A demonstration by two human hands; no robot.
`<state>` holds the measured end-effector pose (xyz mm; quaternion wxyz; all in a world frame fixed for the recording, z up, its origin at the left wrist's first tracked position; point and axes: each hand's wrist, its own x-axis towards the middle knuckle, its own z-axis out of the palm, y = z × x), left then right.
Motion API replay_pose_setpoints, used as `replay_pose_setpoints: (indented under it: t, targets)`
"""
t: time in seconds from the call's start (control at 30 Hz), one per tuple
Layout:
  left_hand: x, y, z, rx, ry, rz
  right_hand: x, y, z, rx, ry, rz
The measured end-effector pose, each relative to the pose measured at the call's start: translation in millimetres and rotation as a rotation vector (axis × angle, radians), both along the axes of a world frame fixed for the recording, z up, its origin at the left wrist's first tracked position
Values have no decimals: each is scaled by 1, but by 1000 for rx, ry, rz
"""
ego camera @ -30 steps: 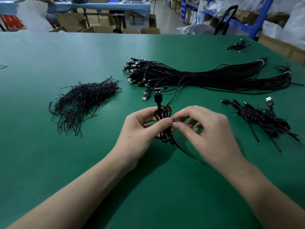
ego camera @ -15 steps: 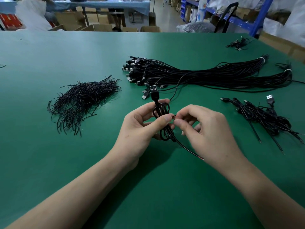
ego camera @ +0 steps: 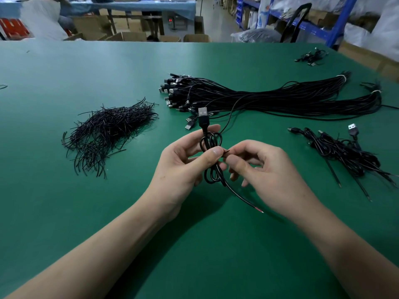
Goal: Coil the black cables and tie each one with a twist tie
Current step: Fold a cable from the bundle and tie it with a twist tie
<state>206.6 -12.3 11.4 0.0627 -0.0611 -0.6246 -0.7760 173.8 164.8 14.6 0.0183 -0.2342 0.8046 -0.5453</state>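
Head view: a coiled cable [ego camera: 210,141] is held over the green table [ego camera: 86,212], pinched at its waist.
Its long axis runs away from the wearer, with the plug [ego camera: 203,117] pointed at the far side and the tail trailing near-right. The coil is gripped between thumb and curled fingers of the left hand [ego camera: 183,167]; a tie [ego camera: 226,151] at the waist is pinched by the right hand [ego camera: 269,169].

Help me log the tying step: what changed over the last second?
The right hand curled its fingers in tighter, pinching the twist tie at the waist of the coiled cable. The left hand still grips the coil; the pile of ties, loose bundle and finished cables lie unmoved.
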Motion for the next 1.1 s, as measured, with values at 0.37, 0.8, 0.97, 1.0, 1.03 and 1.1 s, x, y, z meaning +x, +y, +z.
replay_pose_setpoints:
  t: [0.37,0.8,0.97,1.0,1.03,1.1]
  targets:
    - [1,2,1,-6,7,-10,6,-12,-6,-136,48,9]
    - [4,7,4,93,66,-57,14,-21,-5,-166,206,-93]
    - [3,7,7,136,84,-73,11,-22,-4,-352,47,-30]
    - [3,6,7,139,87,-74,11,-23,-4,-385,12,-17]
    - [3,6,8,134,84,-74,11,-23,-5,-396,-17,-14]
    - [2,5,7,94,59,-77,11,-22,-6,-395,-49,-25]
